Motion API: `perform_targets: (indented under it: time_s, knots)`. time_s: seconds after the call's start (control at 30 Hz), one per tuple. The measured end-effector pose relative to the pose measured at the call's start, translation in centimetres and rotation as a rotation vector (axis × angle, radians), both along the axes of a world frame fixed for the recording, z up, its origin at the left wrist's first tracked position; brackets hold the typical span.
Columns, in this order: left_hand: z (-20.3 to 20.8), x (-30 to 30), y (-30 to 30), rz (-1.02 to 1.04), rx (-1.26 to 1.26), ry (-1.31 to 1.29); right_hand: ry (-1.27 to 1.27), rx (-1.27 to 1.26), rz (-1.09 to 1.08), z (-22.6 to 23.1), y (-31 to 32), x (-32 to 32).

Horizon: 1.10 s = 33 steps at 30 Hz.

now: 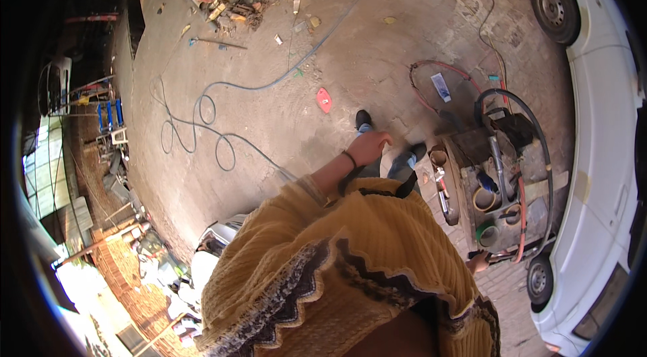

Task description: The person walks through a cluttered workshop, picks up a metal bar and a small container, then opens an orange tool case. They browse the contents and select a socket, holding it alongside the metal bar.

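My left hand (369,149), with a dark band on its wrist, is in front of my body above my feet. Its fingers are curled, and whatever they may hold is hidden. At the lower right, my right hand (479,262) is closed around the bar (499,257) along the near edge of a worn tool cart (464,185). On the cart lie a metal tube-like tool (497,158), a brownish ring (484,199), a green-rimmed round piece (486,235) and a red hose (521,212). A thick black hose (546,148) arches over its right side.
A white car (600,128) stands along the right. A grey-blue hose (269,85) runs in loops across the floor at left. A red flat piece (324,100) and a blue-white packet (441,87) lie ahead. Scrap and debris (236,10) are heaped at the far left.
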<state>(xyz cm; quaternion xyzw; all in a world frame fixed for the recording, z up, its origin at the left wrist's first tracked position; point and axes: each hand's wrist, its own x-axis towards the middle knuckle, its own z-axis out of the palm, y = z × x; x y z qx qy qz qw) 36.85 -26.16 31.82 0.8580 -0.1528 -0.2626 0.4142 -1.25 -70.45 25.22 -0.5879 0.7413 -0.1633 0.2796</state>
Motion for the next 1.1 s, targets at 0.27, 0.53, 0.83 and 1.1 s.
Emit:
perform_targets:
  time_s: [0.27,0.53,0.83,1.1]
  knots:
    - [-2.3,3.0,7.9,0.193,-0.068,0.137,-0.361,-0.005,-0.136,2.2,15.2,13.9]
    - [-1.4,12.8,13.8,0.33,-0.627,0.755,-0.408,0.577,0.884,9.0,32.5,44.7]
    - [-4.5,24.1,18.0,1.116,-1.306,1.321,-0.058,0.372,2.045,4.2,52.1,63.3]
    - [-10.2,35.4,32.9,1.357,-1.655,0.874,-0.57,1.999,0.717,-0.1,61.4,83.2]
